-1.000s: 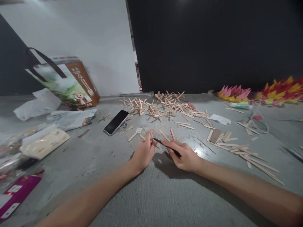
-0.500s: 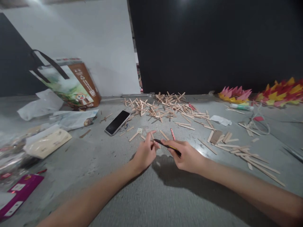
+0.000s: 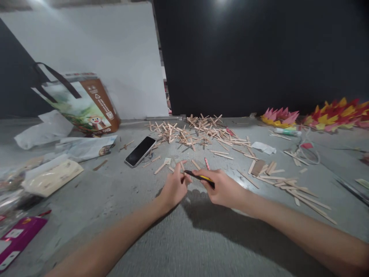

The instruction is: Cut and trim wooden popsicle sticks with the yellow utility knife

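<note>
My left hand (image 3: 174, 191) is closed on a thin wooden craft stick (image 3: 182, 167), which pokes up between the fingers. In my right hand (image 3: 225, 189) is a slim black-and-yellow utility knife (image 3: 205, 178). Its front end meets the stick at my left fingertips; the blade itself is too small to make out. Beyond both hands lies a heap of craft sticks (image 3: 184, 135), many of them joined into crosses. A red-and-white striped stick (image 3: 206, 163) rests just past my right hand.
Left of the heap lies a phone (image 3: 140, 151). A printed carrier bag (image 3: 83, 102) stands at the back left, near plastic packets (image 3: 53, 175) and a purple box (image 3: 21, 236). Loose sticks (image 3: 305, 197), a marker (image 3: 288, 132) and paper petal crowns (image 3: 279, 117) are on the right.
The whole view has shifted slightly, so things appear a little farther left. Both hands keep their holds, and the knife stays against the stick.
</note>
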`<state>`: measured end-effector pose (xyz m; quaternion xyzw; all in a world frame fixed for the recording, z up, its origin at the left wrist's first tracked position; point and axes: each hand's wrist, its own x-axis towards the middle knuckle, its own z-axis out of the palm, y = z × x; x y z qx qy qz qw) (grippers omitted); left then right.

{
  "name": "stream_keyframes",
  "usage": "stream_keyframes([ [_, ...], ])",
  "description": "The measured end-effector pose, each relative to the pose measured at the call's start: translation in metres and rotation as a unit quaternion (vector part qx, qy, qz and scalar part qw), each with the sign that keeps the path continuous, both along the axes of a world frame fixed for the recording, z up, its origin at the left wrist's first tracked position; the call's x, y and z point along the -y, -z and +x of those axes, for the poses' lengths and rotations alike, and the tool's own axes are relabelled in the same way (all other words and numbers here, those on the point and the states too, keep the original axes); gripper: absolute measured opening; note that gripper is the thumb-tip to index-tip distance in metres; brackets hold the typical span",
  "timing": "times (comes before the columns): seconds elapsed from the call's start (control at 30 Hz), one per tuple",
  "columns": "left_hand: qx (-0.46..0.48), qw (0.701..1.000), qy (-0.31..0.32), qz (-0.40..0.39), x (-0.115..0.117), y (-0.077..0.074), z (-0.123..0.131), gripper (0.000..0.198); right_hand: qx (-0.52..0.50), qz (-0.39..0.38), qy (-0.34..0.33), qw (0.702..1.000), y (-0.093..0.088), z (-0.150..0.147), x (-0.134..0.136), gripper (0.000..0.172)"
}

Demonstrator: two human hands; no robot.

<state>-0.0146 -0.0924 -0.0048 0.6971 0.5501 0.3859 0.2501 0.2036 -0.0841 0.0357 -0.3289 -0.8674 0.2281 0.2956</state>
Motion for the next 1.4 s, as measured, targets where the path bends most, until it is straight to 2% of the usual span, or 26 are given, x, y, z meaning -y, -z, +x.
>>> stream_keyframes([
  [0.1, -0.004, 1.000, 0.000, 0.004, -0.001, 0.002, 0.000, 0.047, 0.012, -0.007, -0.013, 1.000, -0.017, 0.001, -0.006, 0.045],
  [0.17, -0.007, 1.000, -0.002, 0.006, -0.001, 0.002, 0.001, 0.048, 0.016, -0.007, -0.020, 1.000, -0.020, 0.002, -0.009, 0.048],
  [0.43, 0.018, 1.000, -0.013, -0.001, 0.003, -0.003, 0.001, 0.048, -0.045, 0.009, -0.015, 0.999, 0.014, -0.001, 0.001, 0.045],
  [0.67, -0.012, 1.000, 0.001, 0.009, -0.001, 0.003, 0.000, 0.049, 0.009, -0.025, -0.022, 0.999, -0.015, 0.003, -0.008, 0.043],
  [0.73, -0.006, 1.000, 0.003, 0.014, 0.000, 0.002, 0.000, 0.049, -0.002, -0.032, -0.021, 0.999, -0.011, 0.003, -0.008, 0.042],
  [0.87, 0.018, 1.000, 0.002, 0.005, 0.001, -0.001, 0.000, 0.051, -0.045, -0.028, -0.014, 0.998, 0.012, 0.002, -0.004, 0.042],
  [0.93, 0.016, 1.000, 0.001, 0.004, 0.002, -0.002, 0.000, 0.052, -0.049, -0.017, -0.005, 0.999, 0.016, 0.002, -0.004, 0.042],
  [1.1, -0.003, 1.000, 0.004, 0.002, 0.001, -0.003, 0.001, 0.046, 0.005, -0.031, -0.008, 0.999, -0.007, 0.005, -0.009, 0.041],
  [1.17, 0.001, 1.000, 0.002, 0.001, 0.001, -0.003, 0.001, 0.046, 0.010, -0.031, -0.009, 0.999, -0.011, 0.005, -0.011, 0.041],
  [1.4, 0.003, 1.000, 0.003, -0.003, 0.002, -0.004, 0.000, 0.048, -0.060, -0.032, -0.013, 0.998, 0.016, 0.002, -0.006, 0.043],
])
